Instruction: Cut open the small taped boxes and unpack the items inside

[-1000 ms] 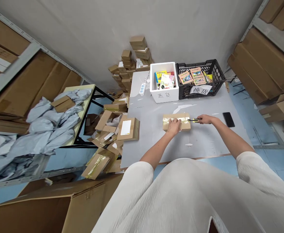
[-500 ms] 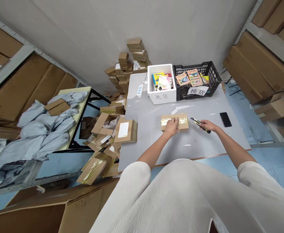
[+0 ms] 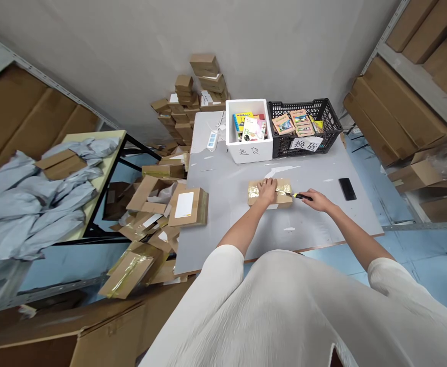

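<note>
A small cardboard box (image 3: 283,186) with shiny clear tape along its top lies on the grey table (image 3: 223,191). My left hand (image 3: 268,190) rests on top of it, fingers extended over the tape, pressing rather than wrapped around it. A black and yellow utility knife (image 3: 300,195) is gripped in my right hand (image 3: 316,199), just right of the box. Its blade end meets the taped top near the right edge; how deep it goes I cannot tell. Part of a white label shows on the box's near side, below my left hand.
Behind the box stand a white foam bin (image 3: 252,154) and a black crate (image 3: 303,109), both holding books. A phone (image 3: 347,189) lies at right, a labelled box (image 3: 188,206) at the left edge. Opened cartons (image 3: 131,267) pile beside the table; grey parcels (image 3: 32,193) cover another table.
My right hand has brought the knife leftward, from beside the box onto its taped top. My left hand stays on the box. The whole view has shifted slightly.
</note>
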`<state>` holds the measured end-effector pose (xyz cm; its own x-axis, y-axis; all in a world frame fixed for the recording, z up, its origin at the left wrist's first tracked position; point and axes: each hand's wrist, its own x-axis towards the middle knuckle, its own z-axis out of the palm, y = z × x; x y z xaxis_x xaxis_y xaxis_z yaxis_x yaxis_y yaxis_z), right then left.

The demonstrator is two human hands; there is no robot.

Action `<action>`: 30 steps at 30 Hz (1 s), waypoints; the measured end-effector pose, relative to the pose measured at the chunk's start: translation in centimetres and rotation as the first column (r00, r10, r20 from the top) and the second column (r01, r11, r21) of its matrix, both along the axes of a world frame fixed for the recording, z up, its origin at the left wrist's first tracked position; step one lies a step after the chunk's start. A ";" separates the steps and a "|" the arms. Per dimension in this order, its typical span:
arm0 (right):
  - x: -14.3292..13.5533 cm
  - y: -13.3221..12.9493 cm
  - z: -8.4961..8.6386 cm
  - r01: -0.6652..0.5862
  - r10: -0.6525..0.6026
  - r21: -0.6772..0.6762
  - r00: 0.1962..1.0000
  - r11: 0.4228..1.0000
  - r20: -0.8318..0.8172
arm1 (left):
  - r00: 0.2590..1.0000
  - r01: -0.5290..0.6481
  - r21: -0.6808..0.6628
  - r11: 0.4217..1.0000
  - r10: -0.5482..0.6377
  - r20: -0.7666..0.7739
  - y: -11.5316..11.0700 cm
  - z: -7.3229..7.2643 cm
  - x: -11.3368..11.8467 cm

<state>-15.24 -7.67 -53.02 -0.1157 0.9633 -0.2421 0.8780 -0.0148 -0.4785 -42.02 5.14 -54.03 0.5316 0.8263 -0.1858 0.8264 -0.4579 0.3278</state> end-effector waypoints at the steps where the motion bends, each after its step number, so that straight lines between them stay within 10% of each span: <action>1: -0.1 0.1 0.0 -0.005 0.005 0.007 1.000 1.000 0.022 | 1.000 -0.007 -0.011 1.000 0.007 -0.005 0.2 0.0 0.0; 30: -1.3 0.2 -2.6 0.134 -0.136 0.056 0.991 0.989 0.016 | 0.997 0.068 0.085 0.994 -0.070 0.026 -0.6 -1.4 -0.6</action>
